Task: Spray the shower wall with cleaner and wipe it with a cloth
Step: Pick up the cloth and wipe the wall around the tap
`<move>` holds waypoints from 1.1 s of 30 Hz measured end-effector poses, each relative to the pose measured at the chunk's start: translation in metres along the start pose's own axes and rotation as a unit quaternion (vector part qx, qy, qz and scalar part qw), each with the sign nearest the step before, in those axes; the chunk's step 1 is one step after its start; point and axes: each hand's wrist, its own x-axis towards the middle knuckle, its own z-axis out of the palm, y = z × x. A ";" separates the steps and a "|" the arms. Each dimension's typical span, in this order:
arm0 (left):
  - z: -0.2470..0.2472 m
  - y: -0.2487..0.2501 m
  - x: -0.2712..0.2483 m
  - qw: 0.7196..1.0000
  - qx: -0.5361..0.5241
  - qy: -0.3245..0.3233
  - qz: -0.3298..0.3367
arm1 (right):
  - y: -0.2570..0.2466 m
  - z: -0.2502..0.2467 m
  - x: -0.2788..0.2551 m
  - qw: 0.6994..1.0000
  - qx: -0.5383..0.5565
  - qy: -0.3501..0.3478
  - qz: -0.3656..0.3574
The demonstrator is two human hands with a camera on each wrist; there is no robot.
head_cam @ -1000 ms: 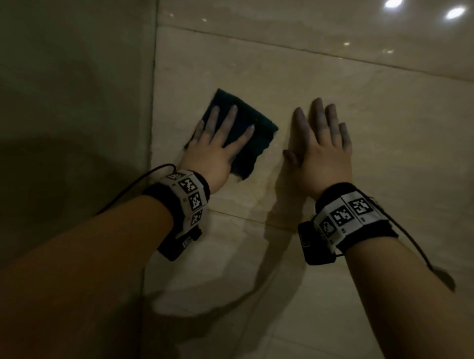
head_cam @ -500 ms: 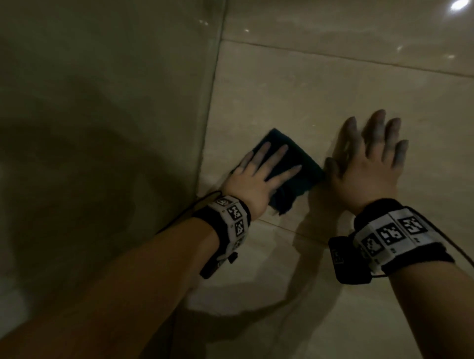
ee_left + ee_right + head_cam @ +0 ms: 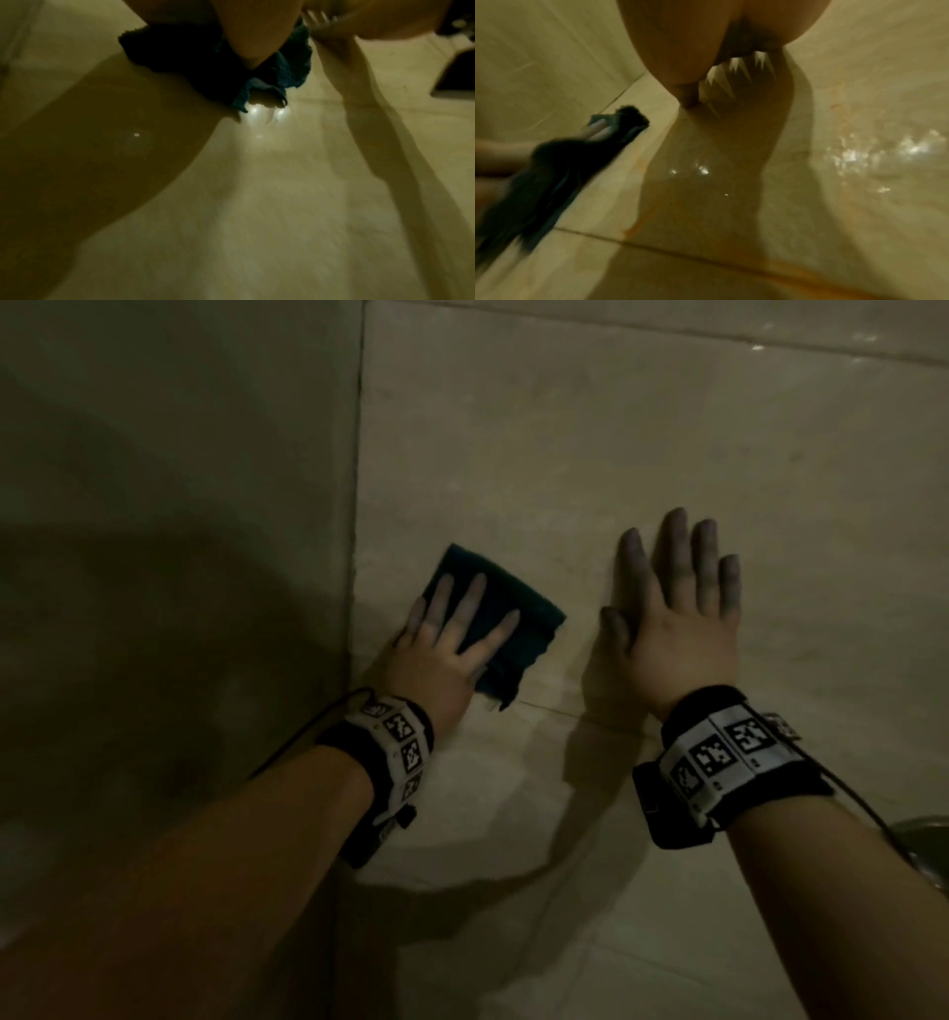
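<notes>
A dark teal cloth [image 3: 518, 629] lies flat against the beige tiled shower wall [image 3: 565, 454], close to the corner seam. My left hand [image 3: 452, 634] presses it to the tile with straight, spread fingers. My right hand [image 3: 678, 613] rests flat on the bare wall to the cloth's right, fingers straight and holding nothing. In the left wrist view the cloth [image 3: 290, 67] bunches under my palm. The right wrist view shows the cloth [image 3: 559, 174] at the left, blurred. No spray bottle is in view.
The side wall [image 3: 179, 505] meets the tiled wall at a vertical corner seam [image 3: 359, 505] just left of the cloth. A horizontal grout line [image 3: 554, 711] runs below both hands. A metal fixture [image 3: 924, 845] shows at the right edge. Wet glints mark the tile [image 3: 859, 154].
My left hand and the cloth have stayed beside the corner, with small shifts along the wall. The right hand stays flat to their right. The head view swung right, then back toward the left.
</notes>
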 end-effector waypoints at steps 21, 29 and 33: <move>-0.045 0.062 0.057 0.997 -0.019 -0.047 -0.054 | 0.051 -0.013 -0.005 0.995 0.005 0.043 0.088; -0.004 0.081 0.011 0.999 -0.011 -0.019 0.046 | 0.052 0.005 -0.025 0.997 -0.014 0.021 0.071; 0.009 0.088 -0.006 0.996 -0.014 -0.053 0.069 | 0.052 0.004 -0.028 0.997 -0.006 0.012 0.069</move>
